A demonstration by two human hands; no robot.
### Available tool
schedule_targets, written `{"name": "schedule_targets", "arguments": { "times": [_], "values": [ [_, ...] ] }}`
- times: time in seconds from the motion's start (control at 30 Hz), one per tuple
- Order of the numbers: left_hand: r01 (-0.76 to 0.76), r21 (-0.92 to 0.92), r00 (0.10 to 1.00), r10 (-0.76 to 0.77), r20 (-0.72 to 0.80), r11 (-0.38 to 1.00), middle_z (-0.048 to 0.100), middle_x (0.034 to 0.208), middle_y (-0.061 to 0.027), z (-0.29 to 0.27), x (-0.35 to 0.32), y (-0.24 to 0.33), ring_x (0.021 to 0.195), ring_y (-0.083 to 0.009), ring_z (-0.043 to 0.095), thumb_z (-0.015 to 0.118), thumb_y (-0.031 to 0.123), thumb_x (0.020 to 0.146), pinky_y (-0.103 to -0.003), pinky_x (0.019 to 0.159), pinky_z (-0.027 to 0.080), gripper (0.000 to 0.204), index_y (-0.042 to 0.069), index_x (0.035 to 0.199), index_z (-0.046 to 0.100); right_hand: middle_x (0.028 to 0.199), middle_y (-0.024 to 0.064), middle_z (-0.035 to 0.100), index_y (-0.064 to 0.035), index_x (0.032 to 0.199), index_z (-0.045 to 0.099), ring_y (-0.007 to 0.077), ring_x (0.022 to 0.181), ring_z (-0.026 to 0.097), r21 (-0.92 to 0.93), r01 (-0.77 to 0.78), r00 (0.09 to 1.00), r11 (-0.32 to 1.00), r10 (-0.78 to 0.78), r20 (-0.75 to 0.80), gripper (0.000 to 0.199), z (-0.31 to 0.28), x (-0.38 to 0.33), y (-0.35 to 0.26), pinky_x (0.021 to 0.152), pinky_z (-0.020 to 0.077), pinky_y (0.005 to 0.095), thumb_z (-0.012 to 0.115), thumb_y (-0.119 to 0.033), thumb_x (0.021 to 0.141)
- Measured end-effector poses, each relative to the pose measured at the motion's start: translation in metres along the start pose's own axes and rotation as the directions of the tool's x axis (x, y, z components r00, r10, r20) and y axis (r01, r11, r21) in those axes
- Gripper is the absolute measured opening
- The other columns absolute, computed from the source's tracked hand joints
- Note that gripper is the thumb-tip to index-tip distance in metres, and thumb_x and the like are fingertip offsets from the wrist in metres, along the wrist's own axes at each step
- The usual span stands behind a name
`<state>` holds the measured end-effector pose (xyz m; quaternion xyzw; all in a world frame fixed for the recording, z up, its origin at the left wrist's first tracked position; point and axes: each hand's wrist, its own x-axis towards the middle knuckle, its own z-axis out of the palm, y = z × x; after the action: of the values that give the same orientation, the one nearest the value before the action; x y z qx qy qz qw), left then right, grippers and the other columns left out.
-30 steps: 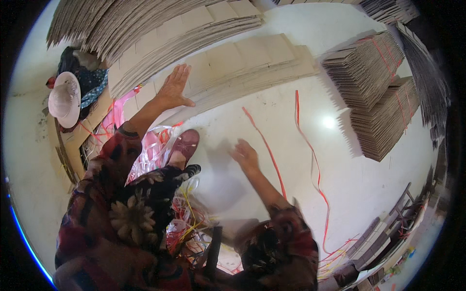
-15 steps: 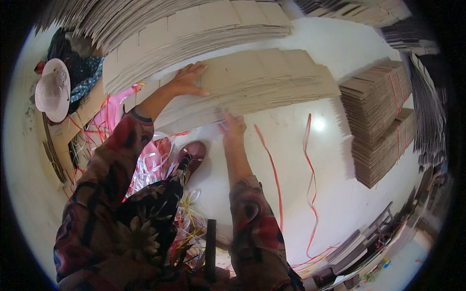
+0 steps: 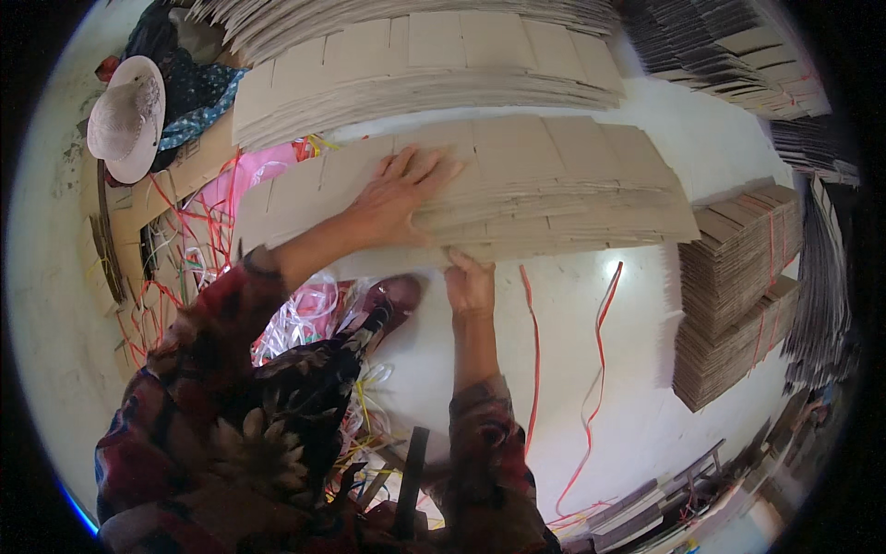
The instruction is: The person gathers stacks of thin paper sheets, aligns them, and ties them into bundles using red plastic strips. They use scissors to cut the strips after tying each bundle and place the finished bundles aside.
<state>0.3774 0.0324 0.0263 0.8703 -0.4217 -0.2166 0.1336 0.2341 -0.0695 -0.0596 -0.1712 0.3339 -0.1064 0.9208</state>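
A long stack of flat cardboard pieces [image 3: 563, 185] lies fanned out across the floor in front of me, its sheets overlapping. My left hand [image 3: 397, 198] rests on top of the stack with its fingers spread. At the stack's near edge, my right hand [image 3: 471, 282] is closed with the fingers curled against the cardboard's rim; part of the grip is hidden under the edge. Two red plastic straps [image 3: 533, 360] lie on the white floor to the right of that hand.
Behind lies another fanned cardboard row [image 3: 425, 78]. Strapped cardboard bundles [image 3: 738, 277] stand at the right. A pale hat [image 3: 127, 118] sits at the far left beside dark cloth. Tangled plastic straps [image 3: 305, 314] lie around my shoe [image 3: 397, 300].
My left hand has slid right along the stack's top. The right hand has gone from blurred and loose to closed at the near edge. The whole view has shifted.
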Motion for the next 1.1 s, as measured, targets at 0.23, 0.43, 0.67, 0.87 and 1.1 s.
{"name": "schedule_targets", "arguments": {
  "times": [0.23, 0.43, 0.67, 0.87, 1.1],
  "values": [
    [0.170, 0.090, 0.863, -0.104, -0.494, 0.981, 0.025, 0.143, -0.0191, -0.021, -0.111, 0.006, 0.134, -0.0391, 0.017, 0.080, 0.024, 0.053, -0.049, 0.106, 0.017, 0.098, 0.001, 0.136, 0.032, 0.098, 0.0133, 0.062, 0.0036, 0.109, 0.052, 0.0247, 0.089, 0.060, -0.372, -0.268, 0.929, 0.889, 0.340, 0.143, 0.047, 0.044, -0.023, 0.023, 0.081, 0.0499, 0.0330, 0.065, 0.008, 0.064],
    [0.218, -0.013, 0.810, -0.188, -0.555, 0.976, 0.028, 0.143, -0.0139, -0.068, -0.087, -0.026, 0.131, -0.0371, 0.026, 0.078, 0.017, 0.051, -0.044, 0.104, 0.023, 0.103, 0.008, 0.139, 0.027, 0.090, 0.0130, 0.063, 0.0056, 0.099, 0.056, 0.0251, 0.082, 0.063, -0.294, -0.005, 0.897, 0.956, 0.134, 0.422, 0.034, 0.119, 0.019, 0.023, 0.072, 0.0534, 0.0352, 0.063, 0.011, 0.066],
    [0.136, 0.392, 0.888, 0.064, -0.456, 0.910, 0.032, 0.142, -0.0074, -0.122, 0.005, -0.067, 0.130, -0.0356, 0.027, 0.071, 0.021, 0.065, -0.047, 0.104, 0.023, 0.085, 0.016, 0.139, 0.029, 0.093, 0.0138, 0.061, 0.0048, 0.102, 0.054, 0.0244, 0.075, 0.061, -0.196, -0.117, 0.901, 0.974, 0.187, 0.392, 0.033, 0.161, 0.105, 0.019, 0.061, 0.0556, 0.0359, 0.062, 0.005, 0.070],
    [0.069, 0.584, 0.919, 0.176, -0.354, 0.809, 0.030, 0.143, -0.0075, -0.029, -0.007, -0.143, 0.133, -0.0338, 0.020, 0.069, 0.028, 0.070, -0.049, 0.107, 0.017, 0.081, 0.016, 0.140, 0.027, 0.101, 0.0141, 0.059, 0.0012, 0.117, 0.048, 0.0256, 0.087, 0.058, -0.637, -0.134, 0.987, 0.759, 0.162, -0.015, 0.045, 0.120, 0.114, 0.031, 0.063, 0.0535, 0.0394, 0.063, -0.011, 0.077],
    [-0.022, 0.471, 0.980, 0.112, -0.164, 0.882, 0.016, 0.147, -0.0098, 0.025, -0.043, -0.110, 0.136, -0.0348, 0.008, 0.071, 0.034, 0.067, -0.054, 0.108, 0.011, 0.086, 0.020, 0.139, 0.027, 0.121, 0.0134, 0.049, -0.0019, 0.136, 0.027, 0.0242, 0.104, 0.052, -0.530, -0.068, 0.997, 0.845, 0.075, -0.008, 0.064, 0.065, 0.074, 0.063, 0.072, 0.0510, 0.0376, 0.059, -0.017, 0.082]
  ]
}}
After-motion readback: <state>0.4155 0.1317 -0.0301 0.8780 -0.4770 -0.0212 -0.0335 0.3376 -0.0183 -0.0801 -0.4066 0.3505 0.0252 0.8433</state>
